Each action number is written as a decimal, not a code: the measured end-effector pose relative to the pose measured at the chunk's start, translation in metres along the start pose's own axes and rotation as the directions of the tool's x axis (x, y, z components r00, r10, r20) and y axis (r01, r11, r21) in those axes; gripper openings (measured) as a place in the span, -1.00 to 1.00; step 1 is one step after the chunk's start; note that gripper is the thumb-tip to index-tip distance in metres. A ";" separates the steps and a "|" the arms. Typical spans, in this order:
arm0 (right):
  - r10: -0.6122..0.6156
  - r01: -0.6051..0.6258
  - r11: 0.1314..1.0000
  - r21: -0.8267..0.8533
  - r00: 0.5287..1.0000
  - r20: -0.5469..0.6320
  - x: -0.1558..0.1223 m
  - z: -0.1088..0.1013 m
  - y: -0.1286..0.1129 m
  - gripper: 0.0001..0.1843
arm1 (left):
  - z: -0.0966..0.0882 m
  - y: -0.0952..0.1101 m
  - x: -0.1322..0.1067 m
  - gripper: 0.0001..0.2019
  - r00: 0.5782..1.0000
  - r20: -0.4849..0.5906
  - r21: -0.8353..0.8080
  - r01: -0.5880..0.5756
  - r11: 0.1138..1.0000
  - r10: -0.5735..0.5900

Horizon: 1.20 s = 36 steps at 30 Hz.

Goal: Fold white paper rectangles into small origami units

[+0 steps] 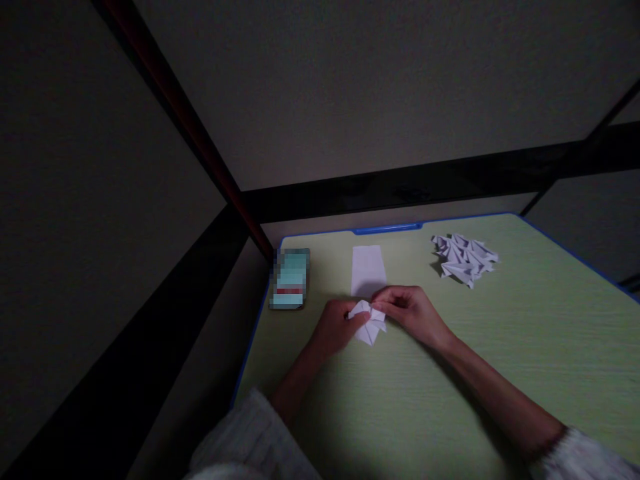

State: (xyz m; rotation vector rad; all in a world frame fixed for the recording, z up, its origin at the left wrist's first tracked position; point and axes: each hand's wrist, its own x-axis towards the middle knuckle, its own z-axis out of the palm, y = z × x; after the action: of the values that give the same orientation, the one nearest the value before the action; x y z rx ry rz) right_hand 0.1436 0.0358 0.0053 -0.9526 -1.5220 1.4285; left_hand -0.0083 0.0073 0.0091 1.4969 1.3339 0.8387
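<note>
Seeing left hand and right hand pinch white folded paper near white rectangular sheet; I expect flimsiness; grip edges.

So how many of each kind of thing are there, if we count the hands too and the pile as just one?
Hands: 2, the left hand and the right hand
Held folded paper: 1
Pile of folded papers: 1, its pieces overlap too much to count
Flat white paper: 1, sheet or stack
Phone-like thing: 1
Total: 6
</note>
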 end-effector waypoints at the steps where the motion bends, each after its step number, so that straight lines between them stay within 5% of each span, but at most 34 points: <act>1: 0.019 -0.020 1.000 0.000 0.999 -0.032 0.000 0.002 0.000 -0.84 | 0.001 0.000 0.000 -0.76 1.000 -0.012 0.022 -0.009 1.000 0.009; 10: 0.116 -0.101 0.991 0.091 0.979 -0.170 -0.003 0.011 -0.001 -0.87 | 0.006 -0.003 0.002 -0.79 0.995 -0.086 -0.053 0.047 0.997 -0.052; 23: 0.179 -0.140 0.969 0.205 0.967 -0.182 -0.001 0.011 0.011 -0.78 | 0.010 -0.003 -0.001 -0.77 0.983 -0.183 0.110 0.000 0.994 0.021; 29: 0.046 -0.004 0.985 0.171 0.969 -0.244 0.000 0.014 0.008 -0.72 | 0.010 -0.006 0.001 -0.78 0.985 -0.165 0.002 0.044 0.999 -0.043; 33: 0.105 -0.054 0.974 0.219 0.968 -0.227 0.001 0.013 0.008 -0.68 | 0.011 -0.010 0.006 -0.78 0.987 -0.135 -0.127 0.067 0.990 -0.084; 36: 0.101 -0.073 0.984 0.166 0.981 -0.168 0.000 0.014 0.005 -0.67 | 0.012 -0.012 0.008 -0.78 0.973 -0.217 -0.206 0.036 0.978 -0.082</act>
State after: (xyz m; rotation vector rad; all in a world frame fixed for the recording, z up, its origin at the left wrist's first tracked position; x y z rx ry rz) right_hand 0.1306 0.0310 0.0003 -1.0288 -1.2323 1.4624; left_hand -0.0003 0.0124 -0.0065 1.2271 1.4044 1.0959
